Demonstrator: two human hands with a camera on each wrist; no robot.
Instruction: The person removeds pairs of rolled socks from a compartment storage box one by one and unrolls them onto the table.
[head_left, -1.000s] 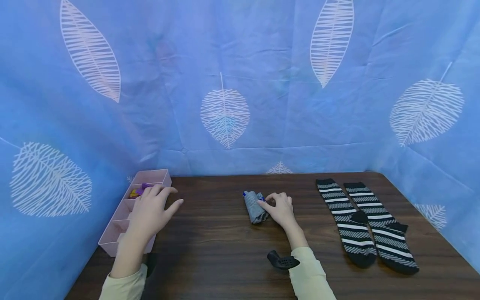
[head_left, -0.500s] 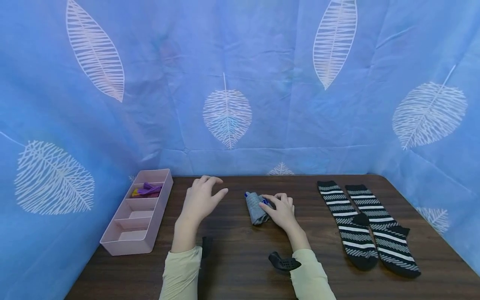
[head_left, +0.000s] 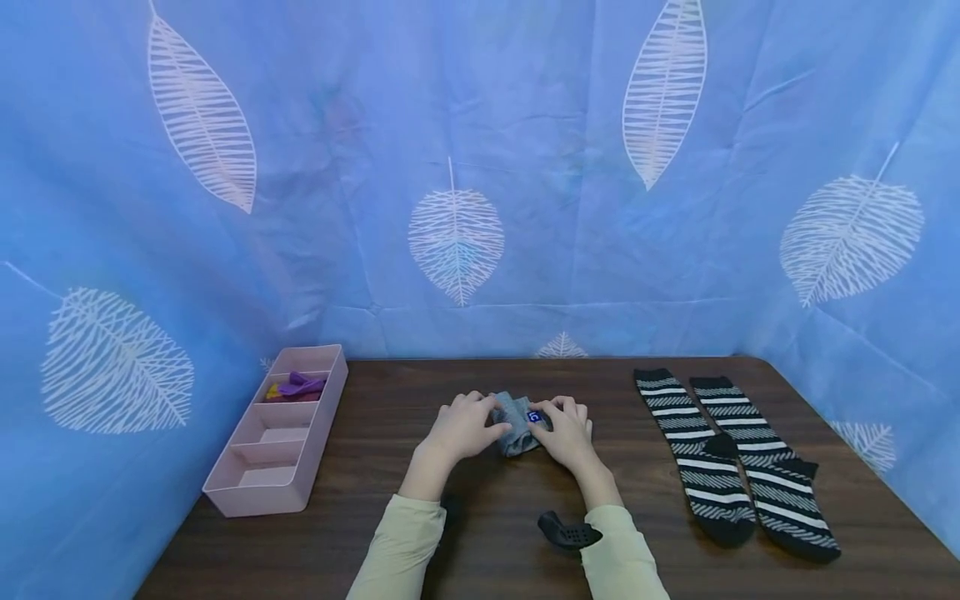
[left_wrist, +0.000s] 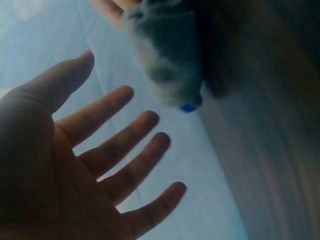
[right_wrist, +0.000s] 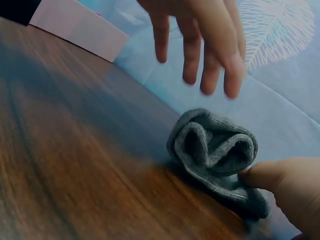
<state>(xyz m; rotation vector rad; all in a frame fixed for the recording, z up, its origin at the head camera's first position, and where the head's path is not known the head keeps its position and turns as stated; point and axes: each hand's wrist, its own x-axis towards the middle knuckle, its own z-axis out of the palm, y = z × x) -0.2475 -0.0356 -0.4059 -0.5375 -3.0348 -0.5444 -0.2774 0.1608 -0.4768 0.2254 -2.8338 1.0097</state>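
A rolled grey sock (head_left: 516, 425) with blue parts lies mid-table in the head view. My right hand (head_left: 567, 433) holds its right side between thumb and fingers, beside a blue patch with a white mark. In the right wrist view, the sock's end (right_wrist: 212, 150) shows folded layers, with my right thumb (right_wrist: 270, 175) against it. My left hand (head_left: 461, 429) is at the sock's left side in the head view. Its fingers (left_wrist: 125, 155) look straight and spread in the left wrist view, apart from the roll (left_wrist: 172, 55).
A pink divided box (head_left: 255, 500) stands at the left, with purple cloth (head_left: 300, 384) and yellow and dark red pieces in one compartment. Two black-and-white striped socks (head_left: 693, 450) lie flat at the right. A blue leaf-patterned curtain (head_left: 360, 208) hangs behind the dark wooden table (head_left: 495, 550).
My left hand has moved right from above the pink box to the grey sock's left side. My right hand has stayed at the sock's right side, nearly still.
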